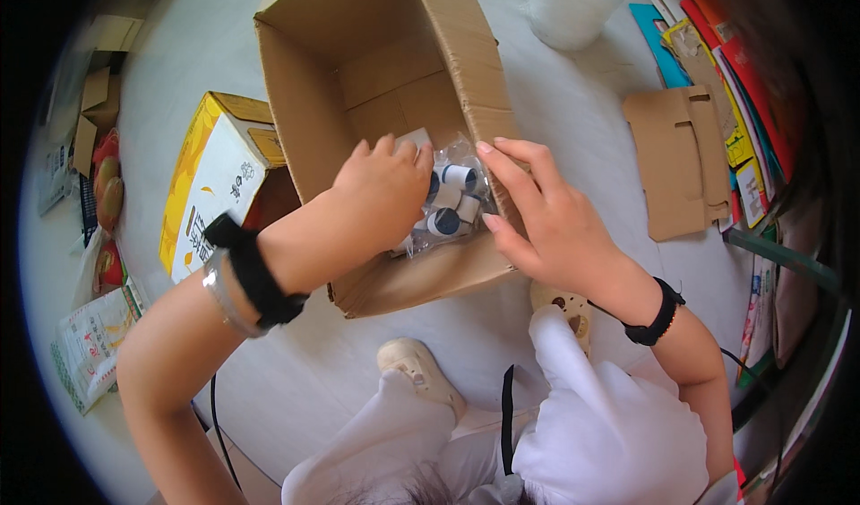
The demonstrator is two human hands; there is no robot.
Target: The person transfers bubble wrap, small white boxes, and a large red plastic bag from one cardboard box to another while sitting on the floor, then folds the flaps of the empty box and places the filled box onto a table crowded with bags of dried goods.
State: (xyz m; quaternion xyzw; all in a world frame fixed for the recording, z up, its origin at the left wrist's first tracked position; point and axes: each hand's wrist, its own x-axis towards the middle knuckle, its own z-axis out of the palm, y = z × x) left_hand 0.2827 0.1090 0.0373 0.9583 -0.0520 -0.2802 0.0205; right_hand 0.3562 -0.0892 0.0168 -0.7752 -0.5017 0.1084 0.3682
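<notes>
In front of me a tall cardboard box (393, 95) stands with its top open. At its near end lies a clear plastic bag (422, 241) holding several white cylindrical containers with dark blue ends (459, 177). My left hand (386, 189) reaches into the box over the left side of this bag. Its fingertips meet a white, flat-faced object (418, 138); the palm side is hidden, so a grip cannot be made out. My right hand (554, 202) rests on the box's right rim, thumb and fingers spread, fingertips beside the bag.
A yellow and white printed carton (225, 182) stands against the box's left side. On the right are a folded cardboard piece (672, 162), colourful paper bags (756, 102) and a glass edge (783, 256). A white plastic bag (571, 7) stands behind. My clog (420, 370) is close to the box.
</notes>
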